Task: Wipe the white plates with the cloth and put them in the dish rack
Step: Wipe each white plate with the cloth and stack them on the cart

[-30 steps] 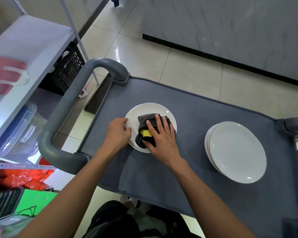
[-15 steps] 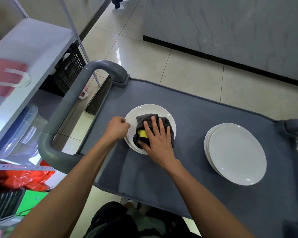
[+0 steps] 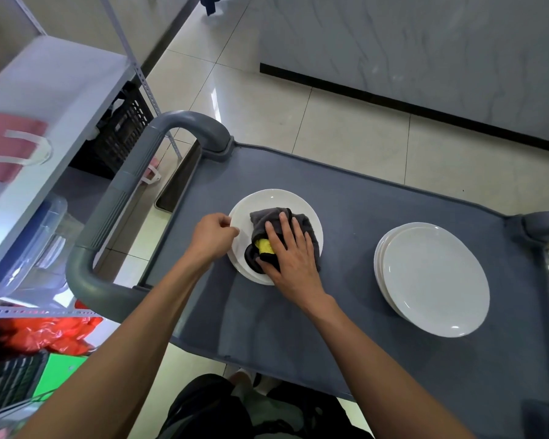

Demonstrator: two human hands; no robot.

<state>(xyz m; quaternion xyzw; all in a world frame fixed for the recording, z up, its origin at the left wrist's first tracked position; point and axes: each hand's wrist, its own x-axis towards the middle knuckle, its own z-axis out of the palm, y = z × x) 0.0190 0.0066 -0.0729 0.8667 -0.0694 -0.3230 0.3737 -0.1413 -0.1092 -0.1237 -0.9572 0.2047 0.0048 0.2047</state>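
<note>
Tiled floor (image 3: 346, 131), pale glossy tiles, marble-look wall panel behind with a dark base strip. Grey cart (image 3: 346, 201) with a dark grey mat top and a rounded grey handle (image 3: 118, 198) at its left end.

On the cart, toward the handle end: white plate (image 3: 276, 201), round, shallow, clean-looking, lying flat face up on at least one more plate whose rim shows under its near edge. On it, a dark grey cloth (image 3: 267, 218), bunched, with a yellow patch showing near the thumb; long axis of the bunch runs roughly from near-left to far-right. Away from the handle, well apart from that plate: stack of white plates (image 3: 435, 280), flat, face up, slightly offset rims, count unclear.

Right hand (image 3: 290, 251) flat on the cloth, fingers spread and straight, pressing it down onto the plate. Left hand (image 3: 213, 237) at the plate's handle-side rim, fingers curled, pinching the rim.

Left of the handle: metal shelving (image 3: 61, 90) with a red bag (image 3: 10, 147) on top, a clear plastic tub (image 3: 35, 236) below, a black crate (image 3: 121, 134) behind on the floor; contents of tub and crate not readable. Orange plastic bag (image 3: 45, 334) below the shelf edge.
</note>
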